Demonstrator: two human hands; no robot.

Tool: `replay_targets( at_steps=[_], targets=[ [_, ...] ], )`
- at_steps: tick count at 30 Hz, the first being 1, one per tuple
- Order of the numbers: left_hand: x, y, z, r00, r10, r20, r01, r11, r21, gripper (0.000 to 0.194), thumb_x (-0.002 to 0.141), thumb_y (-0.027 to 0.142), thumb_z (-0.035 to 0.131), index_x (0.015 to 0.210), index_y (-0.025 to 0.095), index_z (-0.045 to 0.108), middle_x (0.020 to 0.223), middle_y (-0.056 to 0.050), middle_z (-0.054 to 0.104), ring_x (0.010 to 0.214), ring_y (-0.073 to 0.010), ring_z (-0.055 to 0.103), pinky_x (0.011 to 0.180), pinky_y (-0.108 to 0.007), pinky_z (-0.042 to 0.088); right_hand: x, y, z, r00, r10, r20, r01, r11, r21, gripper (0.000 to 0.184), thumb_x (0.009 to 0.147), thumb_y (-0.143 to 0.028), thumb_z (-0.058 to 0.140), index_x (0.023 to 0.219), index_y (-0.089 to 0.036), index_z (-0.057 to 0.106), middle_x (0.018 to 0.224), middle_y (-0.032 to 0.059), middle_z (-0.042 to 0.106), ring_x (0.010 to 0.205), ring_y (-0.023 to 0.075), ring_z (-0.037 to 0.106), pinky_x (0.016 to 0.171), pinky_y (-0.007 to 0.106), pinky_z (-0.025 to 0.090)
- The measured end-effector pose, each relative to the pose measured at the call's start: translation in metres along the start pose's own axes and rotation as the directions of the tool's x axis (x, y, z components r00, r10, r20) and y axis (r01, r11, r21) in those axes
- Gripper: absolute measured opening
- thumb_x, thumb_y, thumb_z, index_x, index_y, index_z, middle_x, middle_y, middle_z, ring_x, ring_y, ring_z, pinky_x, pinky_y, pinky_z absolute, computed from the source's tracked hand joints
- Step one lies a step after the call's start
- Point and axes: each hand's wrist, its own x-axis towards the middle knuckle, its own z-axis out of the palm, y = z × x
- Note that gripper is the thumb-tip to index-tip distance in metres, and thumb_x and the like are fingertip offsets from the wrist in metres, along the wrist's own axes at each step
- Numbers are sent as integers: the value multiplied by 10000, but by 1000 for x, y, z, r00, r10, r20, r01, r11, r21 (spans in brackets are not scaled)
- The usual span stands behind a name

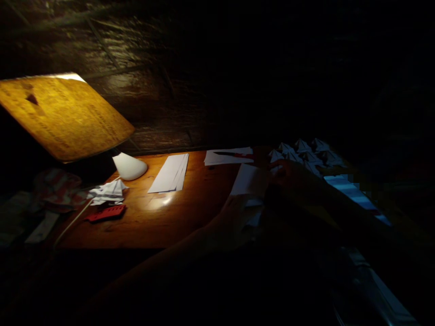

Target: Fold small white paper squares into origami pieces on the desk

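Observation:
A white sheet of paper (247, 177) is tilted up over the right half of the wooden table. My left hand (235, 209) is closed on its lower left part, and more pale paper shows just below the fingers. My right hand (288, 175) is in deep shadow at the sheet's right side. Its fingers look curled together, with a small white bit at their tips that I cannot make out. Behind the right hand, several folded white paper pieces (302, 146) with pointed tops stand in rows.
A lit lamp (131, 166) stands at the left. Paper strips (170, 174) lie mid-table; a dark-bladed knife with a red handle (243, 155) rests on more sheets. Crumpled paper (109, 192), a red comb-like object (108, 213) and a cord (73, 222) are left. Bluish paper (353, 192) is right.

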Motion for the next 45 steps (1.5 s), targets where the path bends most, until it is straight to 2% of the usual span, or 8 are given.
replay_targets(
  at_steps=[6, 10, 13, 19, 26, 34, 42, 45],
  targets=[
    [12, 24, 4, 997, 65, 46, -58, 989, -137, 574, 984, 178, 507, 1539, 178, 361, 1570, -139, 444, 1448, -266, 422, 1199, -432, 411, -2, -3, 16, 991, -66, -120, 67, 998, 7, 183, 833, -250, 729, 1002, -181, 746, 951, 70, 793, 857, 204, 728, 718, 271, 508],
    [17, 27, 13, 999, -37, 33, 35, 997, 63, 504, 930, 268, 638, 1396, 141, 492, 1510, -183, 483, 1408, -375, 433, 1176, -544, 400, -7, 0, 28, 954, -176, -244, 148, 981, -130, 237, 847, -258, 702, 1067, -174, 725, 995, 86, 781, 871, 221, 716, 758, 310, 510],
    [13, 29, 19, 991, -114, -70, 123, 982, 142, 493, 924, 358, 656, 1352, 157, 513, 1566, -199, 384, 1405, -426, 403, 1130, -598, 415, -17, 5, 32, 940, -153, -304, 85, 970, -227, 267, 868, -322, 688, 1077, -159, 724, 974, 122, 773, 844, 248, 709, 711, 328, 496],
    [9, 31, 27, 950, -243, -195, 276, 947, 165, 582, 893, 423, 656, 1341, 110, 459, 1480, -260, 413, 1360, -472, 409, 1084, -658, 408, -26, -7, 29, 996, 89, 21, -81, 967, -241, 392, 900, -496, 657, 665, -189, 723, 663, 114, 702, 595, 239, 654, 532, 319, 361],
    [8, 27, 22, 954, -203, -222, 217, 975, 44, 576, 858, 331, 696, 1358, 207, 438, 1501, -179, 406, 1392, -409, 404, 1118, -640, 396, -26, -12, 36, 1000, 12, -19, -13, 995, -102, 159, 768, -285, 772, 840, -176, 682, 865, 86, 744, 740, 206, 663, 605, 281, 427],
    [11, 23, 19, 981, -128, -146, 133, 991, 25, 546, 899, 416, 687, 1356, 180, 503, 1516, -179, 443, 1394, -401, 413, 1126, -616, 414, -6, -4, 55, 946, 39, -321, 46, 967, 252, 409, 774, -305, 729, 1125, -192, 551, 998, 101, 748, 860, 243, 707, 698, 331, 533],
    [9, -5, 1, 995, 104, 5, -104, 993, 46, 516, 957, 329, 619, 1454, 224, 529, 1518, -158, 488, 1415, -344, 448, 1134, -548, 434, -11, -9, 53, 951, -167, -259, 79, 944, -320, 310, 925, -222, 562, 1224, -168, 628, 1047, 140, 752, 905, 269, 696, 696, 323, 459],
    [9, -9, -3, 993, 113, 34, -117, 985, 125, 541, 953, 416, 642, 1460, 250, 551, 1528, -156, 485, 1423, -377, 427, 1115, -590, 427, -20, -16, 49, 934, -330, -135, 249, 876, -413, 322, 929, -236, 595, 1238, -159, 646, 1150, 158, 699, 973, 265, 664, 728, 318, 450]
  ],
)
